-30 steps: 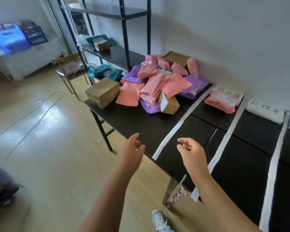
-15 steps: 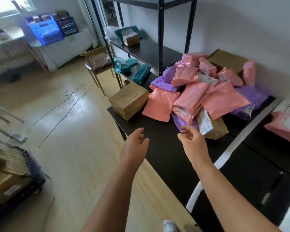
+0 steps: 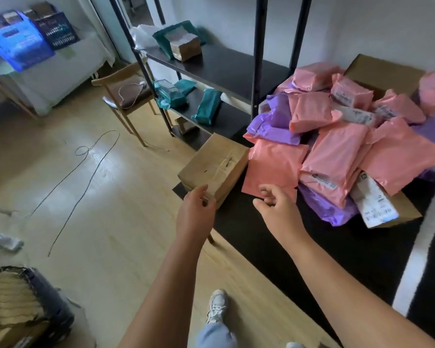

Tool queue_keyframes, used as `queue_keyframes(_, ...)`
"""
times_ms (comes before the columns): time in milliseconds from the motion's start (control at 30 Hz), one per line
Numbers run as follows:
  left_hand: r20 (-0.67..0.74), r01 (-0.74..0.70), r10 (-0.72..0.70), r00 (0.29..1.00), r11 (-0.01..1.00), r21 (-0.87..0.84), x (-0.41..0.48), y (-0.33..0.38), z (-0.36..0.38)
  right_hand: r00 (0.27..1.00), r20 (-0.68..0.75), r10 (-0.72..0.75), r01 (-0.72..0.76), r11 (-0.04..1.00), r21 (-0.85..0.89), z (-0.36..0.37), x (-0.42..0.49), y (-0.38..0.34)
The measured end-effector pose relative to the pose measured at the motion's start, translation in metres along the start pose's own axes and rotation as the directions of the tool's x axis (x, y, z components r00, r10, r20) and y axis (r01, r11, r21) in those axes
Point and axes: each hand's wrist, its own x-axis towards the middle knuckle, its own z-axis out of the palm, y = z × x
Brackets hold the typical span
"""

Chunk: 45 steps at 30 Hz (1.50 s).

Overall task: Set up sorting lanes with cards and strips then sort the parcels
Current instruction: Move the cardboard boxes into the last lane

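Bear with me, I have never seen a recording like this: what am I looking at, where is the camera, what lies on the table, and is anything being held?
There is no machine here. A person wears one wide-angle camera on the head, so the single picture looks forward and down at their own arms. The left hand is at the near corner of a brown cardboard box. The right hand, fingers loosely curled, hovers by a flat pink mailer. Neither hand plainly grips anything. On the black table lies a pile of pink and purple parcels, and a white strip marks a lane.
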Motion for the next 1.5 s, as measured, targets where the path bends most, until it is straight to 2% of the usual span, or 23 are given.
queue_keyframes(167,-0.003,-0.032,0.032,0.999,0.999,0.044,0.074,-0.01,-0.029,0.989,0.006,0.148,-0.148,0.989,0.015,0.062,0.025,-0.019)
queue_keyframes(300,0.077,-0.091,0.084,0.993,0.992,0.085,0.12,-0.012,-0.034,0.964,0.044,0.263,-0.262,0.965,-0.024,0.092,0.044,-0.025)
queue_keyframes(467,0.274,-0.008,-0.02,0.961,0.995,0.103,0.149,-0.022,-0.026,0.927,0.065,0.369,-0.365,0.928,-0.076,0.111,0.062,-0.032)
queue_keyframes(600,0.275,0.022,-0.025,0.961,1.0,0.014,0.147,-0.033,-0.024,0.915,0.066,0.398,-0.386,0.911,-0.146,0.118,0.064,-0.033)
queue_keyframes(767,0.295,-0.012,-0.003,0.955,0.999,0.048,0.136,-0.044,-0.031,0.925,-0.009,0.38,-0.378,0.916,-0.135,0.11,0.054,-0.037)
queue_keyframes(933,0.36,0.013,0.026,0.933,0.994,-0.104,0.125,-0.034,-0.035,0.936,-0.068,0.344,-0.347,0.937,-0.039,0.088,0.028,-0.029)
queue_keyframes(1067,0.388,-0.054,0.106,0.916,0.988,-0.143,0.111,-0.012,-0.028,0.932,-0.153,0.33,-0.317,0.943,0.101,0.07,0.003,-0.019)
queue_keyframes(1267,0.51,-0.151,0.206,0.835,0.977,-0.147,0.074,0.006,0.006,0.843,-0.377,0.384,-0.327,0.922,0.208,0.034,-0.036,0.006)
queue_keyframes(1367,0.593,-0.123,0.186,0.783,0.982,-0.146,0.052,0.004,0.03,0.783,-0.458,0.421,-0.359,0.907,0.22,0.02,-0.056,0.024)
queue_keyframes(1500,0.652,-0.07,0.132,0.747,0.99,-0.121,0.03,-0.005,0.056,0.748,-0.487,0.451,-0.418,0.89,0.183,0.007,-0.082,0.048)
